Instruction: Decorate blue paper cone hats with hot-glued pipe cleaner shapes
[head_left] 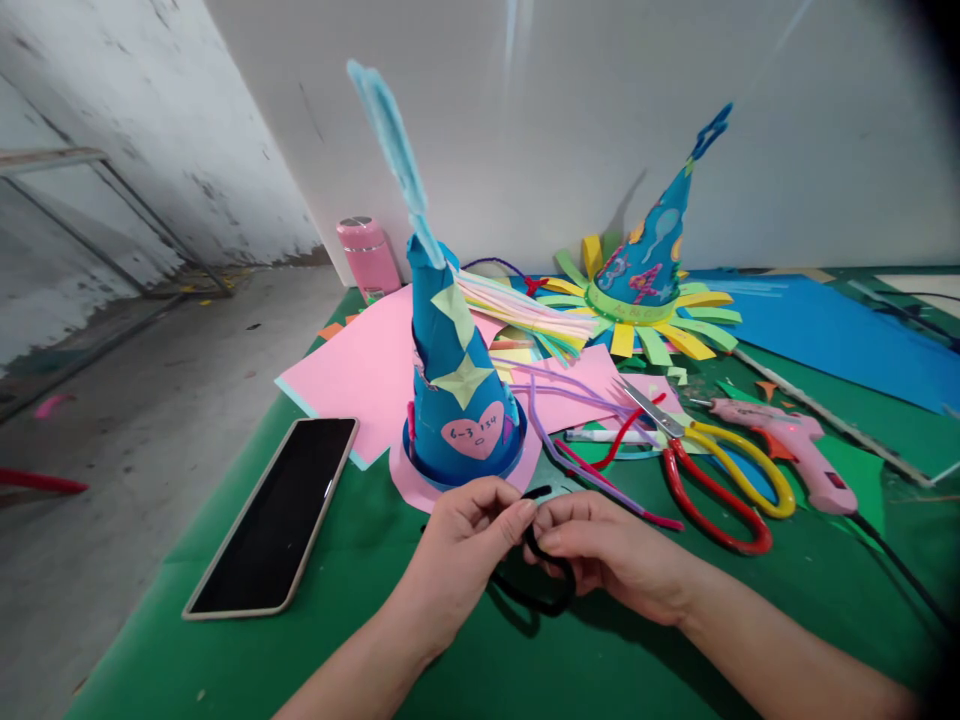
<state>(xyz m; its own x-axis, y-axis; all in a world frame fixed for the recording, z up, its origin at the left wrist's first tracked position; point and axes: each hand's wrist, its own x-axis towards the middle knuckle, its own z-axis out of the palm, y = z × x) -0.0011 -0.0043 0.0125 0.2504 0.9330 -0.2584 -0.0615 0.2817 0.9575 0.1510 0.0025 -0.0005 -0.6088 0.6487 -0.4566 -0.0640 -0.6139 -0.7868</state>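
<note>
Both hands meet just in front of a blue paper cone hat (450, 400), low in the middle of the view. My left hand (469, 550) pinches a black pipe cleaner (551, 600) between thumb and fingers. Close on its right, my right hand (611, 550) is also closed on the black pipe cleaner, which bends in a loop below the fingers. The hat carries pale green stars, a pink heart with writing and a tall light blue fuzzy stem (394, 140) at its tip. It stands upright on a pink paper brim (409, 475).
A phone (277, 515) lies at left on the green table. Red-and-yellow-handled scissors (679, 435), purple and red pipe cleaners (570, 455) and a pink glue gun (799, 445) with cord lie right. Behind stand a second cone hat (645, 250) and a pink bottle (369, 258).
</note>
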